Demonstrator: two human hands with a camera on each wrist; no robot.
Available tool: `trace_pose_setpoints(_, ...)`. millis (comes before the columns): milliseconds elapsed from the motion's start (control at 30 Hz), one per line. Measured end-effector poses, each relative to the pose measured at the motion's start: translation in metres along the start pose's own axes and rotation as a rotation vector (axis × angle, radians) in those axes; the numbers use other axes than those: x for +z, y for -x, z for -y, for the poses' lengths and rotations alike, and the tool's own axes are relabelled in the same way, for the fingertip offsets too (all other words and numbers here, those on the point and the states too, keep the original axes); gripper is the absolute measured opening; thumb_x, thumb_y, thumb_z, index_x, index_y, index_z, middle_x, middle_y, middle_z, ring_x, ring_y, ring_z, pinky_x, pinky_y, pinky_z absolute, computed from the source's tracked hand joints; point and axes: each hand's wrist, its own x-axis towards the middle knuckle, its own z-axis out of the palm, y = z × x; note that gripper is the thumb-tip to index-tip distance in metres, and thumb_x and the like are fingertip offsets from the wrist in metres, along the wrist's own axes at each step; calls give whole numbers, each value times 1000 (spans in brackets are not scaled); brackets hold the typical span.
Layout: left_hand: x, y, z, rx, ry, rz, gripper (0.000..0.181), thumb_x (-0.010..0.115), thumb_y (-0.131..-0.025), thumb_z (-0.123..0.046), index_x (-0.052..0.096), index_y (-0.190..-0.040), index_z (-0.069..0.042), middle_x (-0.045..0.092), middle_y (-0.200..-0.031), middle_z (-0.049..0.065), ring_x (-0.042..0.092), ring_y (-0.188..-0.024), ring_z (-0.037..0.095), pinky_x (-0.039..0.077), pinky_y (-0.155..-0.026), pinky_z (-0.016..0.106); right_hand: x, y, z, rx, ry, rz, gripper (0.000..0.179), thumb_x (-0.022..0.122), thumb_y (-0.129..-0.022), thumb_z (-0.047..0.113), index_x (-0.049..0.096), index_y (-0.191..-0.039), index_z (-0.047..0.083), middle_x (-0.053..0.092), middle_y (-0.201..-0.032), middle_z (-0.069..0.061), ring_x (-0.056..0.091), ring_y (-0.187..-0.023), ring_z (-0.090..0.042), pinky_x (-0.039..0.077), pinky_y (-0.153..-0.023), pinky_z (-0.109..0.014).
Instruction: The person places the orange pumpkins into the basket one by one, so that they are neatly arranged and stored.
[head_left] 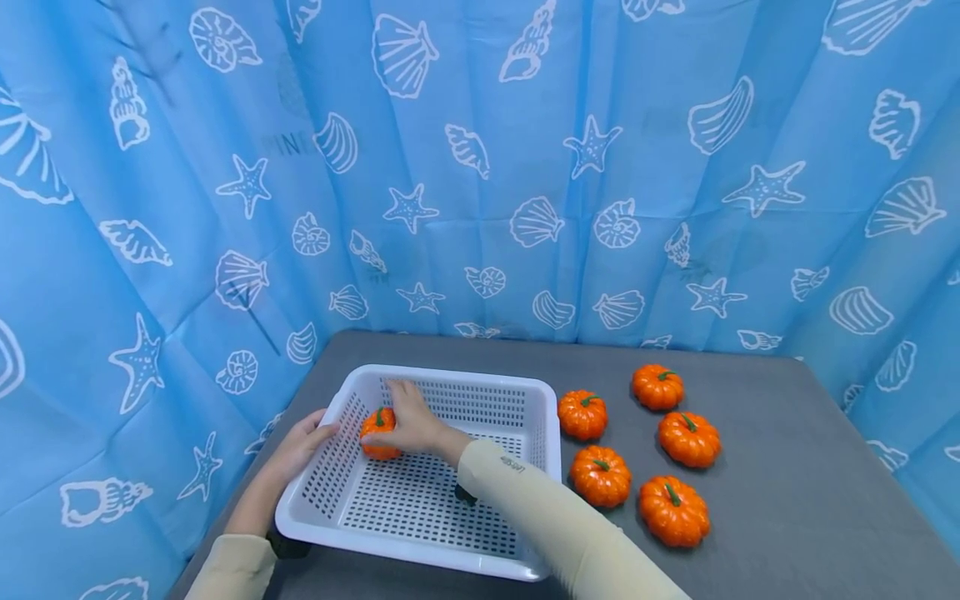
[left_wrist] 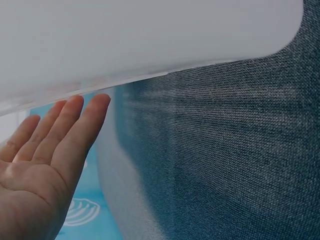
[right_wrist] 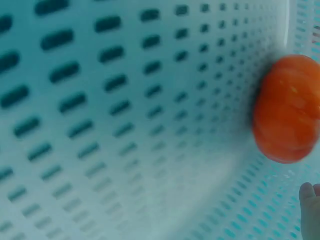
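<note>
A white plastic basket [head_left: 420,564] with slotted walls and floor stands on the grey table. Inside it, against the left wall, sits a small orange pumpkin [head_left: 380,451] with a green stem. My right hand [head_left: 411,421] reaches into the basket beside this pumpkin, its thumb in front of it and its fingers extended. In the right wrist view, a gap shows between the fingertips [right_wrist: 307,192] and the pumpkin [right_wrist: 287,112]. Outside the basket's left side, my left hand [head_left: 298,446] touches the rim; its fingers [left_wrist: 92,117] look straight in the left wrist view, where the thumb is hidden.
To the right of the basket, several orange pumpkins [head_left: 600,477] lie on the grey tabletop [head_left: 780,467]. The nearest ones are close to the basket's right wall. A blue curtain [head_left: 480,150] with white shell prints hangs behind the table and along its sides.
</note>
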Motion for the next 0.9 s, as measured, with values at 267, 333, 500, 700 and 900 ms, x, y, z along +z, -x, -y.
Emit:
trace_pose_setpoints(267,-2,-1,1,2,-13,-4,59,48,-97,-44,29,-145,-17,54,-126,26,69,-90,34,58,-68,50,-28,-1,15,-48,-28,-8,95,70,-81,49,16,-150,11,21,-152,-9,29,-136,-24,37,-109,-45)
trace_pose_setpoints(333,-3,0,2,-2,-14,-5,59,48,-97,-44,28,-145,-17,54,-126,27,69,-90,34,58,-68,50,-36,-2,17,-51,-50,-18,96,70,-81,48,15,-150,11,20,-154,-9,27,-138,-24,35,-111,-45)
trace_pose_setpoints(500,-4,1,2,0,-3,4,59,47,-97,-43,27,-146,-17,53,-129,27,68,-91,36,57,-69,51,-62,-4,18,-45,-83,-60,97,70,-81,48,14,-151,12,19,-155,-8,24,-141,-24,32,-112,-46)
trace_pose_setpoints(700,-2,1,0,-14,3,-7,58,49,-97,-43,29,-145,-19,53,-129,26,69,-91,36,57,-68,52,-97,-4,10,-46,-88,-130,97,69,-82,48,12,-152,14,17,-155,-8,24,-141,-25,32,-112,-47)
trace_pose_setpoints(900,1,1,-2,-23,-1,-11,58,48,-97,-42,28,-146,-19,52,-129,27,69,-91,36,57,-68,51,-142,3,-11,-69,-78,-224,97,70,-82,44,13,-150,5,19,-152,-16,25,-140,-30,28,-114,-48)
